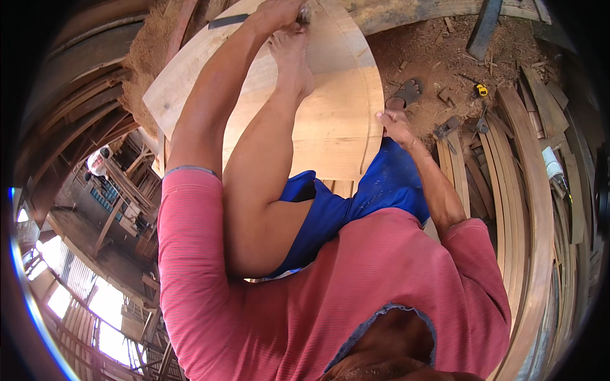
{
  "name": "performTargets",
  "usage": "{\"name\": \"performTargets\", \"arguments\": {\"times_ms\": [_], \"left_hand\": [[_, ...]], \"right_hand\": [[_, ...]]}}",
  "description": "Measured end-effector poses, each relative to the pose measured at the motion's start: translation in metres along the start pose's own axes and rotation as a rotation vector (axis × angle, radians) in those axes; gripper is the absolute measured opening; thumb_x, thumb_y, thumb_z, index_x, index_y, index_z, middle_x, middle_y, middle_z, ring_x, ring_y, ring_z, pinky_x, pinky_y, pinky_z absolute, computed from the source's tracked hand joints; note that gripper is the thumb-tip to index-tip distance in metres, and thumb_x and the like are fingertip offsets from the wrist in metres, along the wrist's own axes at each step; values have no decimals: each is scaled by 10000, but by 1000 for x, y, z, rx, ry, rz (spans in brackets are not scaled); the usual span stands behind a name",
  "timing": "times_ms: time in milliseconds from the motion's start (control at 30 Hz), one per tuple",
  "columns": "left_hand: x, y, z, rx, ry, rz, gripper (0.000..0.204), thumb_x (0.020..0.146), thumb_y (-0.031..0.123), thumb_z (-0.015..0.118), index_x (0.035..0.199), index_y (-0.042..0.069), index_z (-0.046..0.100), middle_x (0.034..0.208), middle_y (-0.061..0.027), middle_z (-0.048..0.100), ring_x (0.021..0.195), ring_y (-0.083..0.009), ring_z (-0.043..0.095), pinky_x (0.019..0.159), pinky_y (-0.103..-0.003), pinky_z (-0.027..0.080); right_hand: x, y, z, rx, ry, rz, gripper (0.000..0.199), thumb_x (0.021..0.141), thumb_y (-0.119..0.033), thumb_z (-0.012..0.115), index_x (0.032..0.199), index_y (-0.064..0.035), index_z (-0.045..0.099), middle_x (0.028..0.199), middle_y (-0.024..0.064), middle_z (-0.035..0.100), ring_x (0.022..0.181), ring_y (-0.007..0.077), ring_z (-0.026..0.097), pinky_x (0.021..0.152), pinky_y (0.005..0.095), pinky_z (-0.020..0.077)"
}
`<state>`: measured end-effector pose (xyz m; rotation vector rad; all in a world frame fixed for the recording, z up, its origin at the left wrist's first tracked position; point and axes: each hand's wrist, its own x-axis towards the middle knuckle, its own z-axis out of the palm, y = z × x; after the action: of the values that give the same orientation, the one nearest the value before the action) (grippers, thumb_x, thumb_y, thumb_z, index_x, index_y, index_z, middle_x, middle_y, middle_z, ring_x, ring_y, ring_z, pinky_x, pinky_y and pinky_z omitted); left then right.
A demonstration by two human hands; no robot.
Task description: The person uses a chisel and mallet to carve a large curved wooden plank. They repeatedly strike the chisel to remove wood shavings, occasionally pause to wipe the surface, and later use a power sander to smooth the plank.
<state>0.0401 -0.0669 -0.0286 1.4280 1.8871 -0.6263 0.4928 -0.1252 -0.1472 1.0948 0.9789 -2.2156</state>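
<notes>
A pale wooden panel (340, 95) with a rounded right side lies in front of me, and a curved line runs near that rounded edge. My bare left foot (291, 57) presses on its top. At the far part of the panel my left hand (284, 14) is closed around a small greyish thing (304, 14), partly cut off by the picture's edge. Left of that hand lies a dark flat strip (227, 21). My right hand (399, 127) grips the panel's right edge, thumb on top and the other fingers partly hidden.
A yellow tape measure (481, 90) lies on the shaving-covered ground (419, 54) at right, beyond a sandal (410, 92). Long planks (502, 184) are stacked on my right, with a hand plane (446, 128) by their ends. Another person (97, 162) is far off at left.
</notes>
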Motion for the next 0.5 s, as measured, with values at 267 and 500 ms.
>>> {"name": "performTargets", "arguments": {"times_ms": [267,500], "left_hand": [[9,-12,11,10,-29,40,1107,633,309,939,1533,57,345,1173,-280,681,1120,-448,650,971,-489,541],[42,-5,-10,4,-276,20,1029,636,314,935,1492,43,431,1176,-252,691,1121,-427,657,950,-477,544]], "right_hand": [[-10,-4,9,78,127,-32,396,1043,-332,585,1139,29,716,940,53,729,825,130,668,741,305,558],[-2,7,4,120,151,-22,371,1039,-328,592,1099,11,730,903,39,718,783,119,637,700,293,529]]}}
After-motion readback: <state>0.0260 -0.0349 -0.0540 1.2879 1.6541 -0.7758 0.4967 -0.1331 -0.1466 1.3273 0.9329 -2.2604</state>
